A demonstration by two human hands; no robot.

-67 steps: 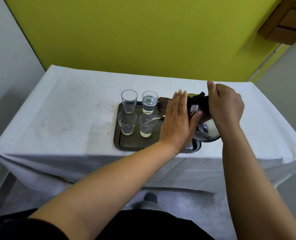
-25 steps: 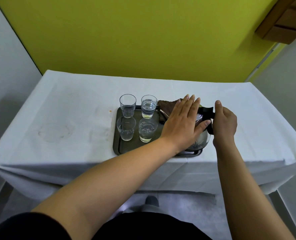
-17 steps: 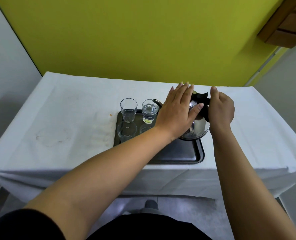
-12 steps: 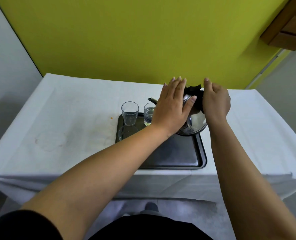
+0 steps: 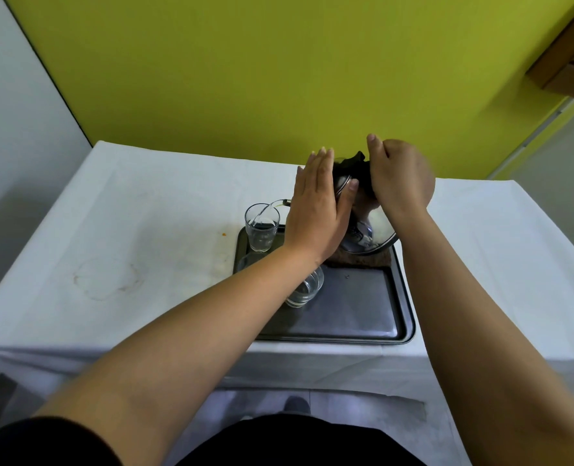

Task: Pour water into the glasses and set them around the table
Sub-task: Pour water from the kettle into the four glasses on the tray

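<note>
Head view, looking down: my right hand (image 5: pixel 398 179) has its grip wrapped tight around the black handle of the steel kettle (image 5: pixel 369 230), which is tipped toward my left above the far end of the tray (image 5: pixel 363 317). My left hand (image 5: pixel 319 210) lies flat and spread against the kettle's lid, fingers straight, pinching nothing. A thin stream leaves the spout (image 5: pixel 285 203) and falls into the far left glass (image 5: pixel 262 227), which stands upright at the tray's far left corner and looks to be partly full. A nearer glass (image 5: pixel 307 287) with water in it shows just past my left forearm; any others are hidden under that arm.

To do this pour well, I judge I should keep the tilt shallow so the stream stays narrow and lands inside the rim, press the lid steadily so it cannot slip, and level the kettle before the water nears the top. The tray sits on the white-clothed counter (image 5: pixel 144 230), so small drips would land there harmlessly. Setting the glasses around the counter is not yet begun.
</note>
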